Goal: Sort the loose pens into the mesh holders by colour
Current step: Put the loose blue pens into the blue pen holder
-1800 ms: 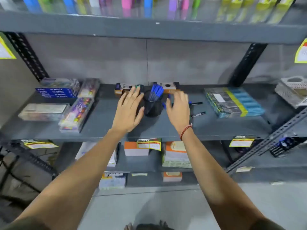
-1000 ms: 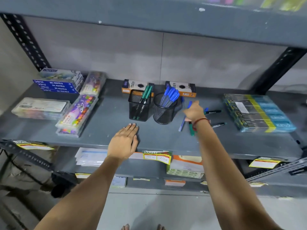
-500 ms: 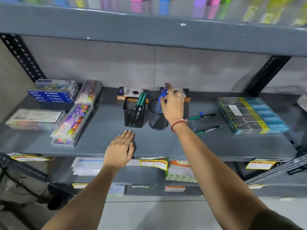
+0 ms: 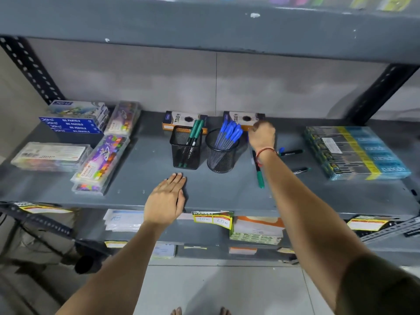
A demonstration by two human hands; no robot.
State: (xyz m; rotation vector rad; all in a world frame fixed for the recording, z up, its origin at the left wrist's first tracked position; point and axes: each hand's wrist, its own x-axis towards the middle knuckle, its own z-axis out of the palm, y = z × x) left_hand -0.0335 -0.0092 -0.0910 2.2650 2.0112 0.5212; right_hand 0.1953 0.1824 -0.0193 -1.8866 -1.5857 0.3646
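On the grey metal shelf (image 4: 136, 178) at frame centre, the left hand (image 4: 164, 202) lies flat, fingers together — the right hand (image 4: 261, 135), blurred beside the round black mesh holder (image 4: 220, 158), has a grip I cannot tell.

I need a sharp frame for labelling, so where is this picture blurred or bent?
In the head view, the right hand is smeared with motion; the left hand and both mesh holders look sharp; the wide lens bows the upper shelf; the items at the top are blurred.

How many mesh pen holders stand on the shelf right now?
2. The square holder with green pens stands left; the round holder with blue pens stands just right of it, near the right hand. None seems hidden.
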